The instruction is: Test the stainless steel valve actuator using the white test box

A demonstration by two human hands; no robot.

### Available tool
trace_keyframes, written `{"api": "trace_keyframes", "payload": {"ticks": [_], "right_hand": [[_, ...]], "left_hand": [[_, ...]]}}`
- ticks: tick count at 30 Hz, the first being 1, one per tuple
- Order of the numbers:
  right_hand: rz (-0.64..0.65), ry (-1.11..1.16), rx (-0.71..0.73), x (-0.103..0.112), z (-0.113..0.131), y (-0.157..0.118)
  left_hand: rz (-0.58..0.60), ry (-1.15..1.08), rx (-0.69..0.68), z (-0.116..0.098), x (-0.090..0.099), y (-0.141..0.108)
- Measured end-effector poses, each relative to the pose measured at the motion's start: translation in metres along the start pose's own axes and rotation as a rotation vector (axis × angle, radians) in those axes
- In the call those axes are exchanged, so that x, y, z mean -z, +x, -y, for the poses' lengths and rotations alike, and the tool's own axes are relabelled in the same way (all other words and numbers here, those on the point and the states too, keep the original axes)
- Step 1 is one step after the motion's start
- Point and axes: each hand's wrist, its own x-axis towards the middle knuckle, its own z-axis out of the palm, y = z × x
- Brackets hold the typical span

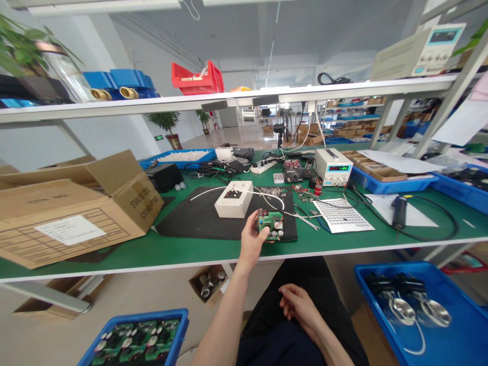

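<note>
One white shelf [324,92] spans the green bench [206,246]; left hand [253,235] holds a circuit board [273,223], right hand [298,304] loosely curled.

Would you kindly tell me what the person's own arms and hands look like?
The left hand and right hand, each an ungloved grip, show no watch or bracelet. The left forearm and right forearm are bare, with no sleeves visible. A dark navy cloth garment and black cloth trousers are worn.

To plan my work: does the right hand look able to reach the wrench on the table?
Probably yes: the right hand looks empty below the table edge; once raised over it, nothing large seems to block the wrench.
</note>
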Motion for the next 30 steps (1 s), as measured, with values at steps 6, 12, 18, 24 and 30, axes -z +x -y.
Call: {"api": "trace_keyframes", "payload": {"ticks": [6, 12, 18, 24, 30], "right_hand": [[-0.003, -0.001, -0.004, -0.0005, 0.0007, -0.0005], [-0.003, -0.007, -0.012, -0.0017, 0.0036, -0.0015], [-0.014, -0.011, -0.017, -0.0025, 0.0043, -0.0021], [-0.013, -0.010, -0.014, -0.0012, 0.0023, -0.0007], [-0.010, -0.011, -0.011, -0.0006, 0.0013, 0.0002]], "left_hand": [[0.002, 0.008, 0.000, -0.0011, 0.0003, -0.0003], [-0.002, 0.000, -0.002, -0.0011, -0.0009, -0.0005], [0.000, 0.004, 0.001, 0.0000, -0.0006, -0.0002], [0.002, 0.004, 0.001, 0.0006, -0.0004, 0.0000], [0.002, -0.003, 0.000, 0.0001, -0.0006, -0.0006]]}}
